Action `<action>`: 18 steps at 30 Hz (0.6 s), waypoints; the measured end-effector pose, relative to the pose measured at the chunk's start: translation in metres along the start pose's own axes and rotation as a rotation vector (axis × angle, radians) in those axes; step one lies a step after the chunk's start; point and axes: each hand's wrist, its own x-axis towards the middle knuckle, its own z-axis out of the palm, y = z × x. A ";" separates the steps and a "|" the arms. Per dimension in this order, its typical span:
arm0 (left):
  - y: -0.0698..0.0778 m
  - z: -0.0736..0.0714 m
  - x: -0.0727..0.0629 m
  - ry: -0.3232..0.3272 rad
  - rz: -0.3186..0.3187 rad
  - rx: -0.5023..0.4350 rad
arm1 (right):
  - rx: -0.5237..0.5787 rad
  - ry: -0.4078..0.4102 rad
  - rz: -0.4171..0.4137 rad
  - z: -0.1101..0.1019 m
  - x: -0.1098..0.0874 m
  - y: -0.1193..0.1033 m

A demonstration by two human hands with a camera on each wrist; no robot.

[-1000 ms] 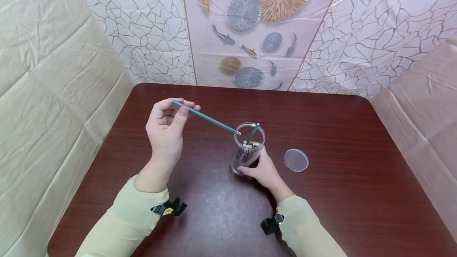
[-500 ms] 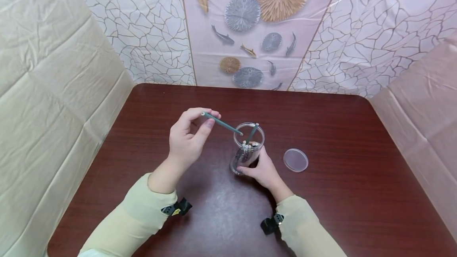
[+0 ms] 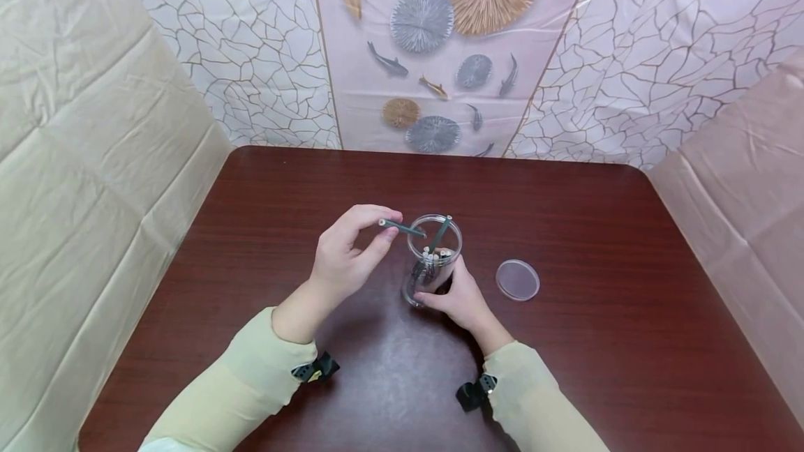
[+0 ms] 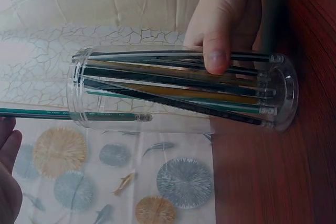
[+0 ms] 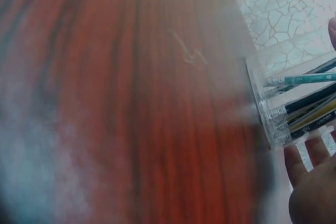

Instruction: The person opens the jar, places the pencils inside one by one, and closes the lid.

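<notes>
A tall clear jar [image 3: 411, 289] stands on the table, its mouth uncovered. My right hand [image 3: 463, 300] grips its lower side, thumb in front in the head view. Just left of the rim, my left hand [image 3: 344, 257] pinches a green pencil [image 3: 400, 227] between thumb and fingers. The left wrist view shows that pencil's eraser end [image 4: 143, 117] inside the jar's mouth, apart from the bottom. Several dark, yellow and green pencils [image 4: 178, 83] fill the jar, eraser ends down. One green pencil [image 3: 441, 232] leans against the far right of the rim.
A round clear lid [image 3: 518, 280] lies flat on the brown table [image 3: 590, 354], right of the jar. Patterned cloth [image 3: 433, 89] hangs behind the table, with pale cloth walls at both sides.
My left hand has moved right and slightly toward me with the green pencil, bringing its eraser end into the jar's mouth. The right hand and jar have stayed nearly still.
</notes>
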 end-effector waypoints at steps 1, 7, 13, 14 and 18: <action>0.000 0.000 0.000 -0.006 0.010 0.006 | -0.004 0.002 -0.002 0.000 0.000 0.000; -0.004 0.005 -0.003 -0.033 0.050 0.017 | -0.009 0.005 -0.005 0.000 0.000 -0.002; -0.008 0.009 -0.007 -0.090 0.051 0.030 | -0.020 0.013 0.000 0.000 -0.001 -0.002; -0.008 0.009 -0.008 -0.099 0.053 0.034 | -0.021 0.014 0.001 0.000 -0.001 -0.002; -0.011 0.012 -0.011 -0.128 0.068 0.049 | -0.023 0.013 0.006 0.000 -0.001 -0.002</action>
